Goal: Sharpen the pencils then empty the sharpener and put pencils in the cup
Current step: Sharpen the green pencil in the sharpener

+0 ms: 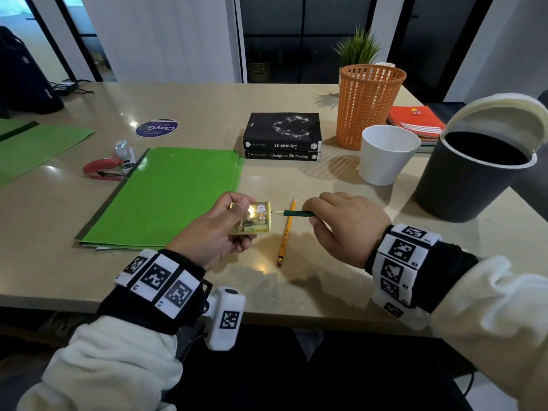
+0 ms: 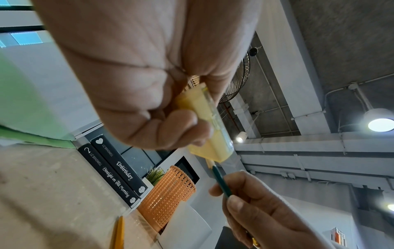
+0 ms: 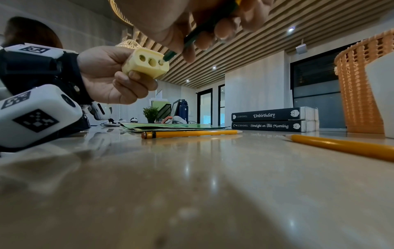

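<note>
- While my left hand [image 1: 221,232] grips the light, rigid sharpener [image 1: 251,218], my right hand [image 1: 344,223] pinches the green pencil [image 1: 298,213] mid-shaft.
- Its brittle tip sits at the sharpener's hole; I judge gentle pressure best.

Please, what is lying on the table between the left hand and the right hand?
A yellow pencil lies there on the table, passing under the green pencil, in the head view.
</note>
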Demonstrator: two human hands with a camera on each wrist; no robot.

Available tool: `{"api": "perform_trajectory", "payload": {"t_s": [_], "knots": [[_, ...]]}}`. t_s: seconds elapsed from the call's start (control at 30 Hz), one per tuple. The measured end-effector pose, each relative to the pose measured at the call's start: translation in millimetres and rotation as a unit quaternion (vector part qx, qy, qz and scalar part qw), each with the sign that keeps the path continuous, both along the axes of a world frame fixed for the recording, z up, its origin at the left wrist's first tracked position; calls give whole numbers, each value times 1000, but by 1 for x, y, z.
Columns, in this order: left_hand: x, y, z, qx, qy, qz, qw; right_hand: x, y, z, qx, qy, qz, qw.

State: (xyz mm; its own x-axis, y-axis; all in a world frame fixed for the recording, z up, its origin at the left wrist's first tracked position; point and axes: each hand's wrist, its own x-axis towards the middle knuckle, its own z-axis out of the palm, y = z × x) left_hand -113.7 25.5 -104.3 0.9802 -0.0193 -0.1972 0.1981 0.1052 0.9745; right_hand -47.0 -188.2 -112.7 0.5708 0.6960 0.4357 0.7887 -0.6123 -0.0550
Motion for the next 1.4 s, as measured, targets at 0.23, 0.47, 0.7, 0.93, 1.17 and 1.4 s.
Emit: {"api": "perform_trajectory", "payload": {"t_s": [0.23, 0.47, 0.7, 0.93, 1.17, 1.4], "knots": [[-3, -3, -1, 74, 1, -42, 996, 2, 1, -3, 1, -21, 18, 1000], [-5, -15, 2, 122, -15, -80, 989, 4, 0, -4, 33, -57, 39, 997], [-1, -7, -13, 144, -6, -105, 984, 2, 1, -4, 61, -50, 45, 996], [-6, -6, -11, 167, -31, -115, 979, 3, 1, -5, 65, -30, 70, 995], [-8, -4, -11, 223, -42, -127, 966, 4, 0, -8, 37, -10, 88, 995], [-4, -3, -12, 198, -40, -109, 973, -1, 2, -5, 39, -4, 75, 996]]}}
